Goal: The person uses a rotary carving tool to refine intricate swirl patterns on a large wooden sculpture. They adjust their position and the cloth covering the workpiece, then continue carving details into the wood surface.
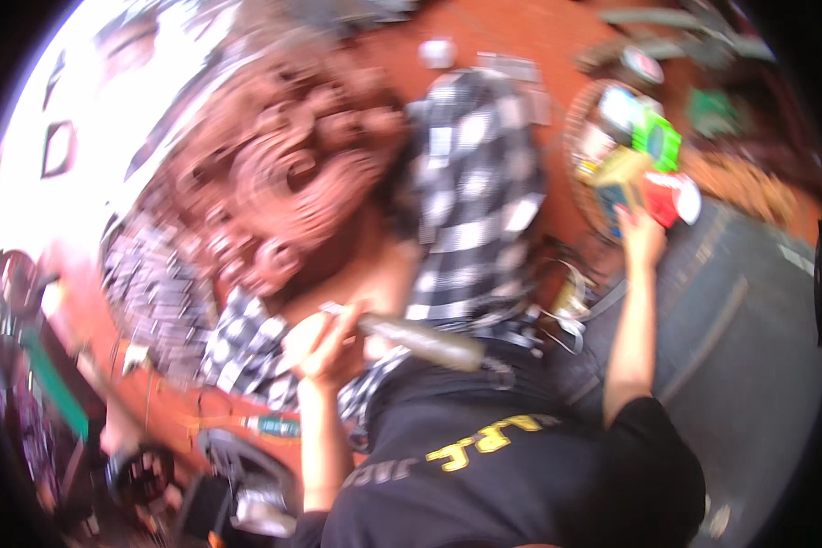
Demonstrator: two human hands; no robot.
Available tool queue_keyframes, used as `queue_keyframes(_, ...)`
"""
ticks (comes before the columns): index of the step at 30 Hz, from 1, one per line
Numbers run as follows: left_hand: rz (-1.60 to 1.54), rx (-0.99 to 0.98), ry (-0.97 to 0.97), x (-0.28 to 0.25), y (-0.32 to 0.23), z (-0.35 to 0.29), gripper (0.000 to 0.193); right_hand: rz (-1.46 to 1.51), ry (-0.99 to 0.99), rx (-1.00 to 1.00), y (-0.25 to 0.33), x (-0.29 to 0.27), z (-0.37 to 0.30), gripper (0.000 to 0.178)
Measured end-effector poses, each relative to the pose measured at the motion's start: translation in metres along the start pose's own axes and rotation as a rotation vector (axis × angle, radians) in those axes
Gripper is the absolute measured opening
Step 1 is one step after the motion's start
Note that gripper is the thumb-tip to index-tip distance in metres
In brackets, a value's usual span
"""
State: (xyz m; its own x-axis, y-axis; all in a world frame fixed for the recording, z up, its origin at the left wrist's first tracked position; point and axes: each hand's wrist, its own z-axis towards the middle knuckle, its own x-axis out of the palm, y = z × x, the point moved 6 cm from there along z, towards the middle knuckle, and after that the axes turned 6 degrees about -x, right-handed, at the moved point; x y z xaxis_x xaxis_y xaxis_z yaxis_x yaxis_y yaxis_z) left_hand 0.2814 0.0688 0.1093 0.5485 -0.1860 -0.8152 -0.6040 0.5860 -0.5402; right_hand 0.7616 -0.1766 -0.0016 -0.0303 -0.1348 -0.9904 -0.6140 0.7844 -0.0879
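My left hand (331, 354) is closed around the narrow end of a grey cylindrical tool (425, 342), whose thick body points right across my lap; its exact kind is blurred. Beyond it stands a large reddish-brown carving (288, 173) with swirls and rounded knobs. My right arm is stretched out to the right, and my right hand (644, 239) is at the near side of a yellow and dark box (623, 178). Motion smears its fingers, so whether they grip the box is unclear. Next to that hand sits a red container (669, 197) with a white end.
A round basket (580, 137) holds several items, including a bright green one (658, 142). Black-and-white checked cloth (475, 201) covers my legs. Many small chisel-like pieces (155, 283) lie left of the carving. A dark grey surface (749, 301) stretches along the right.
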Motion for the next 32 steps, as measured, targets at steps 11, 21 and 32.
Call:
queue_keyframes(11, -0.052, 0.074, -0.017, -0.004, -0.01, 0.0, 0.032, 1.284, 0.873, -0.549, 0.248, -0.081, -0.075, 0.048)
queue_keyframes(21, -0.137, 0.315, -0.043, 0.008, -0.046, 0.02, 0.05, 1.398, 1.436, -0.235, 0.275, -0.125, -0.145, 0.038)
queue_keyframes(32, -0.158, -0.049, 0.028, 0.012, 0.03, -0.033, 0.052, 0.295, -0.104, -0.564, 0.123, -0.226, -0.011, 0.038)
